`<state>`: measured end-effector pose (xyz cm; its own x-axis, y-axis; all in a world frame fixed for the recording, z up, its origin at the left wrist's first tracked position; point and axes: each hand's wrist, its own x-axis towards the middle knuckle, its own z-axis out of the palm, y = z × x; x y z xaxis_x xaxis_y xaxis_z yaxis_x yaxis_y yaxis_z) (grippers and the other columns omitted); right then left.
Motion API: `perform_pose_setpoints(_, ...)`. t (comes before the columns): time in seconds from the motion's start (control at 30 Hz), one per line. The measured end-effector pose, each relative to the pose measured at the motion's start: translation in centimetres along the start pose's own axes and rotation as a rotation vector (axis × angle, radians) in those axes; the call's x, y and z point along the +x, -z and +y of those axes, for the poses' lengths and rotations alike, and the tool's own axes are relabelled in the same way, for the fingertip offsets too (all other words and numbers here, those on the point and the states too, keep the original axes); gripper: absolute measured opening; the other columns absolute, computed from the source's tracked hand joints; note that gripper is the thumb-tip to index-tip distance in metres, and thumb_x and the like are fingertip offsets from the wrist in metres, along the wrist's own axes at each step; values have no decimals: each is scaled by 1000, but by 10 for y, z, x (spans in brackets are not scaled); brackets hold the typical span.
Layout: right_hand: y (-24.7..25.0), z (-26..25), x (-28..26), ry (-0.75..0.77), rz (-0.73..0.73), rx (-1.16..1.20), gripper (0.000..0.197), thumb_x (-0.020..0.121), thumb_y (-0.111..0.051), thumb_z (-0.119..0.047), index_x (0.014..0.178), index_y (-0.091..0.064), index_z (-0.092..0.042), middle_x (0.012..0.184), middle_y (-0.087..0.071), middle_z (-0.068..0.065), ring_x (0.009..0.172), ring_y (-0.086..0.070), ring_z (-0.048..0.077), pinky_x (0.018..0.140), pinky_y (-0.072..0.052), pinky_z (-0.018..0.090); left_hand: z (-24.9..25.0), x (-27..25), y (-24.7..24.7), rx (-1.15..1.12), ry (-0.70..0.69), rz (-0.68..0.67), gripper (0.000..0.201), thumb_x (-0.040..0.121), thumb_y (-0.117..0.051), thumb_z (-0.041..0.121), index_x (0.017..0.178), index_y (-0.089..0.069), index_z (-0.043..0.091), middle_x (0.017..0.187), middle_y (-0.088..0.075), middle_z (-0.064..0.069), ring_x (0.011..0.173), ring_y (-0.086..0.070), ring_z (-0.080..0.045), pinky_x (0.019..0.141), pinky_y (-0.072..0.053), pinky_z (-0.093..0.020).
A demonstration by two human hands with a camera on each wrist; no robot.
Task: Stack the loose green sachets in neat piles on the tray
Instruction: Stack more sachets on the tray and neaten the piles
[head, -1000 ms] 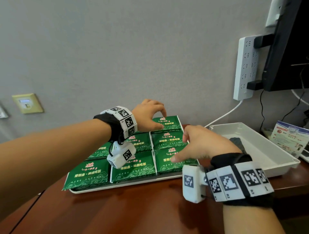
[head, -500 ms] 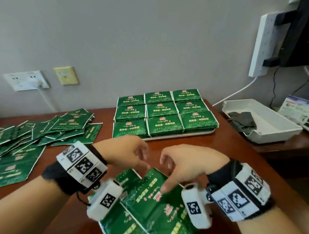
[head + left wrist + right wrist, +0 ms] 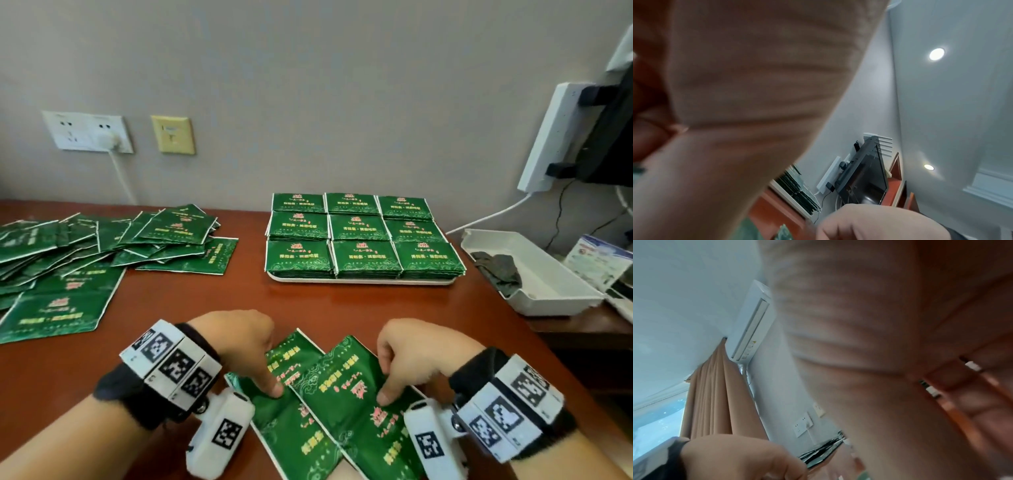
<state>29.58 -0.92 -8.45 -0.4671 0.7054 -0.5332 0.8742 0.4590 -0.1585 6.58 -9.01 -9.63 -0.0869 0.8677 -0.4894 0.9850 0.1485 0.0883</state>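
Several flat green foil sachets (image 3: 346, 387): light, slippery; left hand (image 3: 239, 346) and right hand (image 3: 411, 359) fingertips curled, pressing them; lift by edges.

— Can you read anything on the green sachets (image 3: 365, 257)?
— Yellow Chinese lettering under a red emblem, too blurred to make out.
— The wristbands (image 3: 171, 363)?
— Only black-and-white square code markers, no letters.
— The air conditioner (image 3: 750, 324)?
— A small yellow warning triangle; nothing readable.

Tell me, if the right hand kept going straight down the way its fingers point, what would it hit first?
The right hand already has fingertips on a loose sachet; the table lies directly beneath.
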Motion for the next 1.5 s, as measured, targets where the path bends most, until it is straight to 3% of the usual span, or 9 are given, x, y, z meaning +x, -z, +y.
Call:
perform_pose_setpoints(0.27,-12,-2,4,4,7,272,88,68,-90,-10,135,-38,-29,114,-57,-8,101,-65,17,84,-59,37,-25,19,-20,-586,-334,112,48,69,-89,29,80,-43,29,77,-55,6,68,-48,-12,64,-43,-36)
perform_pose_setpoints(0.43,-8,-2,23,176,-20,635,23,84,-79,-11,105,-68,-7,96,-77,8,81,-75,24,81,-62,44,-45,29,-24,-1076,-431,1,34,84,-74,0,99,-49,16,92,-64,-12,80,-62,-26,69,-53,-37)
perform_pose_setpoints(0.5,-1,-4,34,248,-2,779,24,86,-75,-21,99,-69,-1,91,-76,11,78,-73,23,77,-61,39,-52,32,-19,-1200,-465,53,26,88,-65,-9,100,-52,10,92,-66,-8,77,-63,-21,66,-56,-29)
perform_pose_setpoints(0.7,13,-5,68,318,90,1304,66,58,-95,-36,102,-62,1,94,-72,22,78,-70,30,71,-60,38,-77,31,-4,-1560,-403,276,25,65,-83,19,85,-72,9,79,-64,-14,62,-62,-19,60,-55,-27)
perform_pose_setpoints(0.8,15,-5,74,310,179,1474,74,60,-90,-25,121,-57,0,107,-70,26,85,-70,33,74,-58,39,-89,28,5,-1720,-371,362,19,64,-76,9,83,-75,12,90,-65,-23,65,-68,-25,60,-60,-30)
perform_pose_setpoints(0.9,14,-5,71,414,264,1556,46,75,-75,-5,117,-57,-12,110,-62,29,85,-65,35,77,-55,46,-86,29,7,-1742,-353,412,28,62,-64,0,85,-76,11,94,-67,-26,63,-70,-27,58,-60,-31)
perform_pose_setpoints(1.03,14,-1,58,519,467,1608,64,86,-55,11,127,-60,-37,112,-67,17,94,-68,36,87,-56,60,-74,27,3,-1656,-376,389,36,56,-60,-8,91,-66,0,73,-68,-18,50,-64,-20,44,-52,-23)
perform_pose_setpoints(1.27,12,9,51,426,580,1462,9,71,-78,-11,75,-70,-13,79,-69,8,75,-64,20,69,-53,32,-74,25,-1,-1608,-340,366,26,54,-74,-5,79,-78,-1,80,-73,-23,60,-71,-19,51,-55,-21)
perform_pose_setpoints(1.5,10,11,47,373,503,1273,15,77,-77,-1,72,-65,-6,75,-71,19,69,-65,25,58,-51,26,-82,9,10,-1598,-334,374,52,74,-67,-11,121,-64,11,69,-69,-18,43,-56,-16,41,-41,-18)
